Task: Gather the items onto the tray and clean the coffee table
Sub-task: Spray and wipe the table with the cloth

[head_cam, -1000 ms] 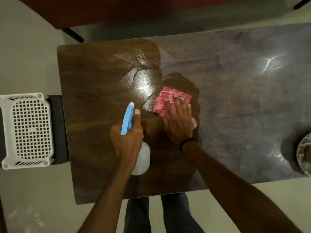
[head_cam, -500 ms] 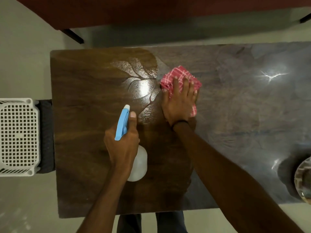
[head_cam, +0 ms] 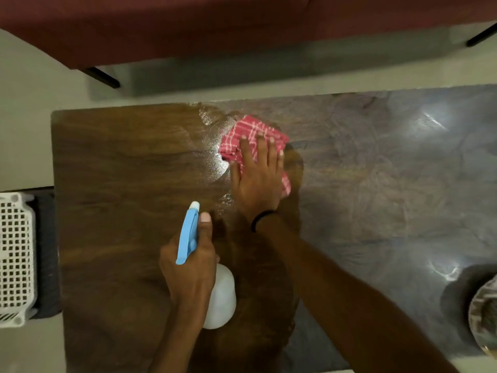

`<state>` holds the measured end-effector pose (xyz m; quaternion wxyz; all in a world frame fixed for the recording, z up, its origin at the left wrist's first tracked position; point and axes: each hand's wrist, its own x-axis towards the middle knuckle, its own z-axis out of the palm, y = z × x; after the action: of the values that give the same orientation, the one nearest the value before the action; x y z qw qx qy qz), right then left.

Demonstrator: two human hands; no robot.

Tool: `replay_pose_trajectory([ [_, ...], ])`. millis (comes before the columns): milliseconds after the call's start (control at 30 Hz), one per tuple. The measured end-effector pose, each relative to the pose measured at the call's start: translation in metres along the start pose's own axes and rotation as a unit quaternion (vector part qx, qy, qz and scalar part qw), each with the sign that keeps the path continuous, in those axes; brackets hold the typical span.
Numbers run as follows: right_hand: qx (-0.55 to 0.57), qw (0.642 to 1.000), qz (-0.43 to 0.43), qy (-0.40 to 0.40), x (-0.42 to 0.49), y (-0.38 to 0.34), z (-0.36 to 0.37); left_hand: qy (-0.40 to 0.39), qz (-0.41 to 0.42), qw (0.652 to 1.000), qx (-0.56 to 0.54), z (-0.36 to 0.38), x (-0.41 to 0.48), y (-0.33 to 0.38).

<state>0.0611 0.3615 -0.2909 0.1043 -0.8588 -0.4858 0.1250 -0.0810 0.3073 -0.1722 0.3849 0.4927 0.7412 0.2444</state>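
A dark wooden coffee table (head_cam: 121,184) fills the view, with a wet glossy patch near its far edge. My right hand (head_cam: 258,179) lies flat with spread fingers on a folded red-and-white checked cloth (head_cam: 242,133), pressing it onto the table near the far edge. My left hand (head_cam: 191,265) grips a white spray bottle (head_cam: 222,297) with a blue trigger head (head_cam: 188,232), held above the middle of the table, nozzle pointing away from me.
A white perforated basket (head_cam: 16,259) sits on a dark stool beyond the table's left edge. A round dish (head_cam: 484,319) is cut off at the right edge. A dark red sofa (head_cam: 215,22) runs along the far side, with pale floor between.
My right hand has slid the cloth away from me, from the table's middle to near the far edge. The left hand keeps its hold on the bottle. The view shifted.
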Motion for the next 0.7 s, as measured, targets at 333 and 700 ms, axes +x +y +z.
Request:
replay_pose_trajectory([
  [333, -0.014, 1.0, -0.012, -0.001, 0.067, 0.0, -0.003, -0.015, -0.018, 1.0, -0.018, 0.009, 0.007, 0.003],
  [700, -0.018, 1.0, -0.007, -0.006, 0.067, 0.017, -0.012, -0.02, 0.036, 0.998, -0.037, 0.015, -0.004, 0.008],
])
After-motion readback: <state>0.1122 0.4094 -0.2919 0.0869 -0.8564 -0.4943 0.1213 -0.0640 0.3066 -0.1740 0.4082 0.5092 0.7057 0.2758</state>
